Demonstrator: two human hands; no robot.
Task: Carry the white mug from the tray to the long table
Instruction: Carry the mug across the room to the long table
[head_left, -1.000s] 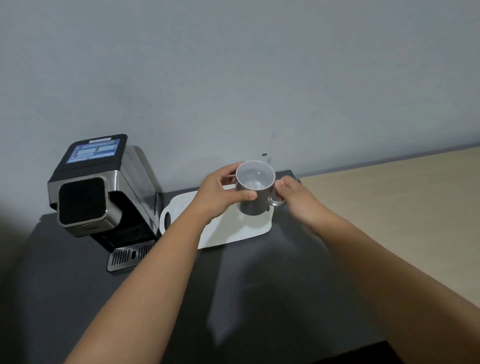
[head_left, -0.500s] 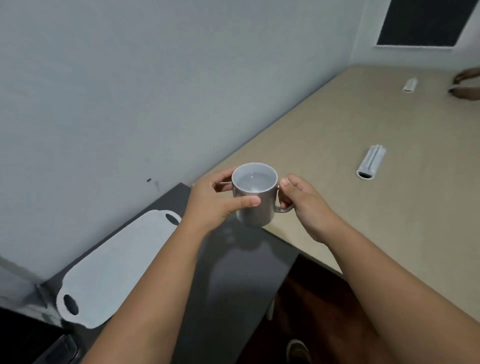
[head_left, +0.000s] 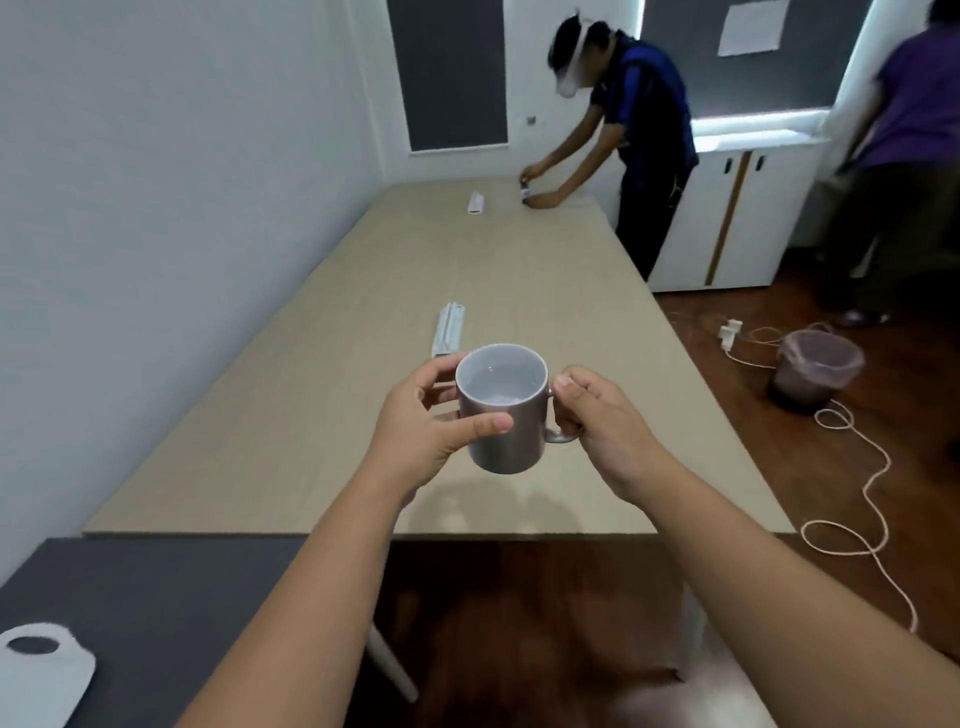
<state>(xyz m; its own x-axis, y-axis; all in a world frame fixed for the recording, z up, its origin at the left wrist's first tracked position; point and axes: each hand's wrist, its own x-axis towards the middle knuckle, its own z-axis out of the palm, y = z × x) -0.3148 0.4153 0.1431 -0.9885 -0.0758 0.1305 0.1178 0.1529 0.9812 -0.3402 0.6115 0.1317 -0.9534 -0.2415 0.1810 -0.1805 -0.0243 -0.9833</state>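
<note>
I hold the white mug (head_left: 506, 415) upright in the air over the near end of the long beige table (head_left: 322, 415). My left hand (head_left: 431, 421) wraps its body from the left, thumb across the front. My right hand (head_left: 597, 415) pinches the handle on the right. The mug looks to hold a little clear liquid. The white tray (head_left: 44, 675) lies on the dark counter (head_left: 156, 597) at the bottom left, only its handle end in view.
A white flat object (head_left: 449, 330) lies on the table just beyond the mug, another (head_left: 476, 201) at the far end. One person leans over the far end, another stands at the right. A lined bin (head_left: 815, 371) and a looping cable (head_left: 857, 493) are on the floor.
The view has swung from the counter to the long table. The mug, still in both hands, has left the tray and now hangs over the table's near end.
</note>
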